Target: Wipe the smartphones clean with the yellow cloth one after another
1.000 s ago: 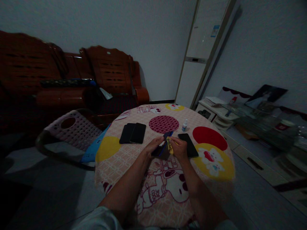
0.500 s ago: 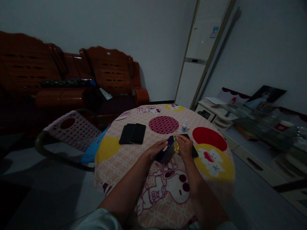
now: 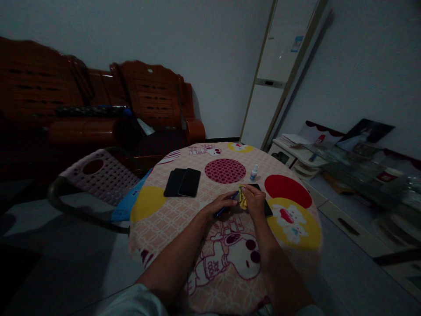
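- round table [image 3: 164,228] under a cartoon-print cloth
- two dark phones [image 3: 182,182] side by side, far left
- small white bottle [image 3: 253,172] near the far edge
- another dark phone [image 3: 267,208], partly hidden

The left hand [image 3: 219,205] turns the blue phone [image 3: 226,205]. 1 second ago the phone lies nearly flat in the hand and shows a wide dark side. Half a second ago it stands tilted up, and its broad side faces the camera. Now it is turned on its edge, so only a thin blue line shows between the fingers. The right hand [image 3: 254,201] with the yellow cloth [image 3: 243,200] is a bit farther from the body than 1 second ago, and it covers more of the black phone [image 3: 267,208] lying under it. The cloth now sits at the top end of the blue phone.
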`<state>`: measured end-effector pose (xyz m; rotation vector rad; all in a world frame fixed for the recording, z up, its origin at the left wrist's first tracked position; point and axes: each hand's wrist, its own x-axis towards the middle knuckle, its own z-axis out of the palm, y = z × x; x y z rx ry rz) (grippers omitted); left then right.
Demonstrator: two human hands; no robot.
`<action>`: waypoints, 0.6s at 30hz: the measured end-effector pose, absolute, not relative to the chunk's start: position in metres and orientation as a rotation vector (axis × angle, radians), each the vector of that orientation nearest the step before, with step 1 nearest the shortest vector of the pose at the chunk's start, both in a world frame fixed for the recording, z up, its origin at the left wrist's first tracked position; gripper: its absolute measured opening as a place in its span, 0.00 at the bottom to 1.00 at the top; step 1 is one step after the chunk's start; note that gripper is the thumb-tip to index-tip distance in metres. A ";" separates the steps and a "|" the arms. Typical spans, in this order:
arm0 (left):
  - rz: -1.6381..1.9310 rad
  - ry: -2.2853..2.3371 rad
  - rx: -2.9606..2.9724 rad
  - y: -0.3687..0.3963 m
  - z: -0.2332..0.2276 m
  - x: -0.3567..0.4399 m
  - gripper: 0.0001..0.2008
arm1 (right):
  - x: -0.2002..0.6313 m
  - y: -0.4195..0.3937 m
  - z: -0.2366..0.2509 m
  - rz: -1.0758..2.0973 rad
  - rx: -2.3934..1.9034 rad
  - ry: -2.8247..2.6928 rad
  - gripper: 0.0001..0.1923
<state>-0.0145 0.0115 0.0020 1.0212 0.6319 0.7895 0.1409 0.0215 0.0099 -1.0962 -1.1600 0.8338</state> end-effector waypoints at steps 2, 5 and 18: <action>0.782 0.632 1.057 0.012 0.001 -0.016 0.34 | 0.140 0.020 0.013 0.837 -1.088 -1.159 0.15; 0.798 0.627 1.075 0.013 0.000 -0.016 0.35 | 0.141 0.019 0.015 0.826 -1.071 -1.160 0.14; 0.802 0.574 1.146 0.016 -0.003 -0.022 0.35 | 0.156 0.029 0.005 0.882 -1.013 -1.203 0.16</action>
